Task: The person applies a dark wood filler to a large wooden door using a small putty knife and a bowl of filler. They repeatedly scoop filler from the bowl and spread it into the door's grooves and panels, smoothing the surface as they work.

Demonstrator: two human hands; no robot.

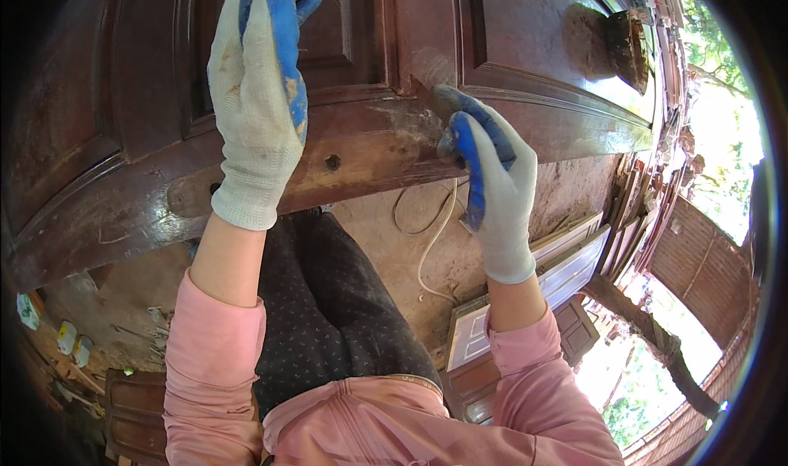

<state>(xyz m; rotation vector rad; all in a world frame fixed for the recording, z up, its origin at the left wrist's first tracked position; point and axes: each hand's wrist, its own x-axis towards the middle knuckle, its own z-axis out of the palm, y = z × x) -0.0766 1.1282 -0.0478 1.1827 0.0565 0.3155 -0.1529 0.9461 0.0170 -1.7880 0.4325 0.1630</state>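
Observation:
A dark brown panelled wooden door lies in front of me, its near edge rail crossing over my legs. Round holes and a paler, worn patch mark that rail. My left hand, in a white knitted glove with a blue coated palm, reaches over the door near the top edge of the picture. Its thumb is stretched out and its fingers bend loosely, with nothing visible in them. Beside the worn patch, my right hand in a matching glove has its fingers curled together at the rail. Whatever they may hold is hidden.
A brown, rough-sided block or pot stands on the door's far right. A pale cable loops over the dirt floor below. More door panels lean at the right, beside a wooden post. Another panel lies at lower left.

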